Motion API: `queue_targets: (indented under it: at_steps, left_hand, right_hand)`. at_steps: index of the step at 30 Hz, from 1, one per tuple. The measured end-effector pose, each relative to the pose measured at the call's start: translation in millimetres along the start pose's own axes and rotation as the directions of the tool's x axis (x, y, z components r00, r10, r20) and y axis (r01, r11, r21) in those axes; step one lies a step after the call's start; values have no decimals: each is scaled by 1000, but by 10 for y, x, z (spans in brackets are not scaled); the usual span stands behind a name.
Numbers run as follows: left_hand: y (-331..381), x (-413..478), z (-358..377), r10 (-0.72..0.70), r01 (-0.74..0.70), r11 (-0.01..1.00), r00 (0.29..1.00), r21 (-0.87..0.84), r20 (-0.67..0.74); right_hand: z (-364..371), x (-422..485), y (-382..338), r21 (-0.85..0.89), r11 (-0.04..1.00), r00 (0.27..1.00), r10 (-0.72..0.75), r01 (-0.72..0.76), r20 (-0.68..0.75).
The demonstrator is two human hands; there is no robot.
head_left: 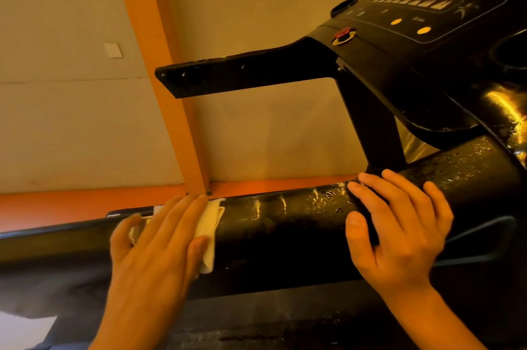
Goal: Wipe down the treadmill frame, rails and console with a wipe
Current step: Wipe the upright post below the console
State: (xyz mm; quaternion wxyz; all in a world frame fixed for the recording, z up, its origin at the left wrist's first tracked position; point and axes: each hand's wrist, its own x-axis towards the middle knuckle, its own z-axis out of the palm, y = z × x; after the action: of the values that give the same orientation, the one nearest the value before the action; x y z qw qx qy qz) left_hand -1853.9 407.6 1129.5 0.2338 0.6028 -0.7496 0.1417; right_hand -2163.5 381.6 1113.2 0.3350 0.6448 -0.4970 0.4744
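Note:
A black treadmill fills the lower and right part of the head view. Its wide, wet-looking side frame runs across the middle. My left hand lies flat with straight fingers on a folded white wipe, pressing it against the frame. My right hand rests on the frame further right, fingers spread and laid over its top near the foot of the upright post. A black handrail juts out to the left above. The console, with a red stop button and yellow buttons, sits at the upper right.
A beige wall with orange trim stands close behind the treadmill, and an orange strip runs along its base. A white wall plate is at the left. The dark belt deck lies along the bottom edge.

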Motion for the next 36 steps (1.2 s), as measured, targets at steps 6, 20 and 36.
queue_targets:
  at_steps: [6,20,36]
  left_hand:
    - [-140,-2,-90,-66,67,998,996,20,-51]
    - [144,55,5,-148,147,988,989,-41,-18]
    - [14,31,-97,-158,159,987,986,-29,47]
  right_hand:
    - [2,-9,-3,-13,1000,1000,8,-8,1]
    - [-15,-7,11,16,1000,999,12,-13,37]
    - [-8,-37,39,29,1000,1000,2,-3,24]
